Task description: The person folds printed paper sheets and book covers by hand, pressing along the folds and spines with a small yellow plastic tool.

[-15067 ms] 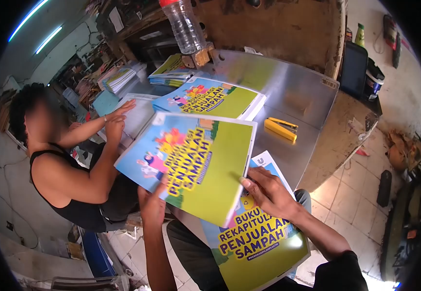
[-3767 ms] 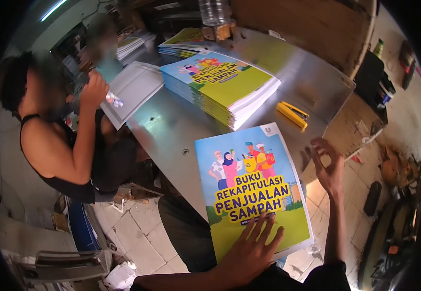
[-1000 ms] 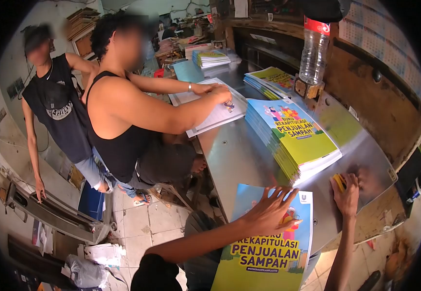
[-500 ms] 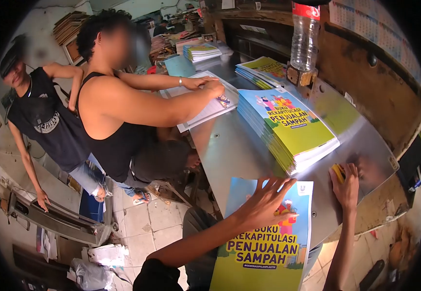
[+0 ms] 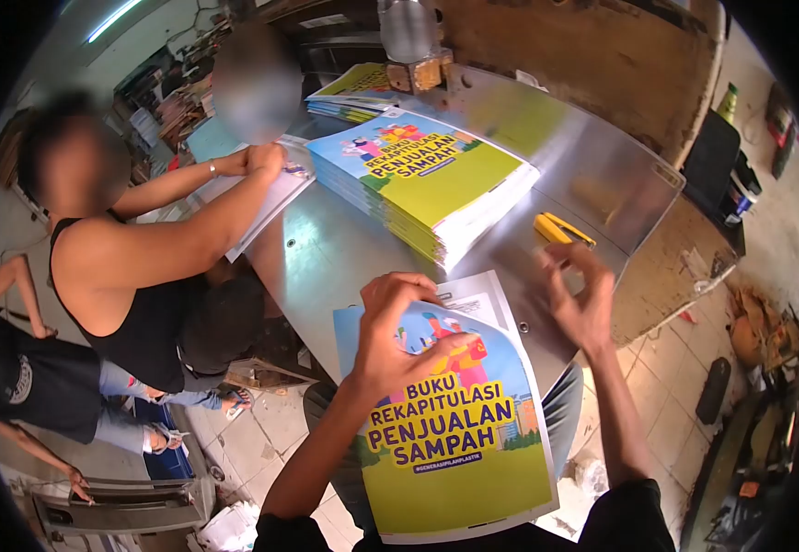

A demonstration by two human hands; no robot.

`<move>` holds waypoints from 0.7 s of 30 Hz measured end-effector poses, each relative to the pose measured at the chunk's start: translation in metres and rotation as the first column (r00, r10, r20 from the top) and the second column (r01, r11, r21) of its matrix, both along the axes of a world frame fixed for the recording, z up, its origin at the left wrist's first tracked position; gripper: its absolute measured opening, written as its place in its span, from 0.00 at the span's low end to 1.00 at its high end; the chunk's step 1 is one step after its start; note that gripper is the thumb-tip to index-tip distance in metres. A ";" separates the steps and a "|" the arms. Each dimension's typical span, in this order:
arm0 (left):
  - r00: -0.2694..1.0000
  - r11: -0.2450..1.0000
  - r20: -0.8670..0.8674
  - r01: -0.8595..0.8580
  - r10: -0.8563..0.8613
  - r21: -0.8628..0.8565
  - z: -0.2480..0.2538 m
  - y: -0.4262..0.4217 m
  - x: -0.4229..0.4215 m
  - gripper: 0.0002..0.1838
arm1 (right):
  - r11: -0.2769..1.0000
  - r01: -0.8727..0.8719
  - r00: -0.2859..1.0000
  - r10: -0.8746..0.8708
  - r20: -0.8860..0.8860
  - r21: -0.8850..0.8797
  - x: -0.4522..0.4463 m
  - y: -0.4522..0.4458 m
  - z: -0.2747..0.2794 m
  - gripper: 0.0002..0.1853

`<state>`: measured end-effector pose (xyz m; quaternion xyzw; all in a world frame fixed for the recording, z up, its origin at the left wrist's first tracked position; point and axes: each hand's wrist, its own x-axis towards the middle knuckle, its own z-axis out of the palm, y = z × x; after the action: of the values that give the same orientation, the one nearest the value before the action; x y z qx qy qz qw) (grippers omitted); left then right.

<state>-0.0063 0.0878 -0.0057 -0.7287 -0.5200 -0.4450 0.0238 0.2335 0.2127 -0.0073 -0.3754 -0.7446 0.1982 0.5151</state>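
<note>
A booklet [image 5: 459, 497] with a blue and green cover printed "Buku Rekapitulasi Penjualan Sampah" rests over my lap against the table edge. My left hand [image 5: 385, 331] is closed on its top edge, and the cover bends upward there, showing a printed page beneath. To the right, my right hand [image 5: 586, 299] is raised beside the booklet with its fingers curved apart and nothing in them. Just beyond those fingers a yellow stapler [image 5: 560, 228] lies on the metal table [image 5: 316, 271]. Farther back stands a thick stack of matching booklets [image 5: 454, 175].
Another booklet pile [image 5: 353, 87] sits behind the stack, near a wooden block [image 5: 418, 72]. On the left a person [image 5: 123, 267] leans over sheets [image 5: 257, 207] at the table. A second person [image 5: 40, 377] is behind, and a low wooden board [image 5: 661, 244] lies beyond the table's right end.
My right hand has let go of the stapler and come toward the booklet. My left hand has taken hold of the booklet's top edge and bent up the cover. The view has swung right.
</note>
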 end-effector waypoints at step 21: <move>-0.745 0.954 0.647 0.047 -0.163 0.295 -0.095 -0.113 -0.233 0.20 | 0.864 -0.484 0.560 0.429 0.709 -0.140 0.013 -0.098 0.009 0.39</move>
<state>-0.2388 -0.0256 -0.1006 0.0754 -0.0854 -0.8503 -0.5138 0.2461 0.1147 0.0021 -0.1983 -0.9627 0.1351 0.1251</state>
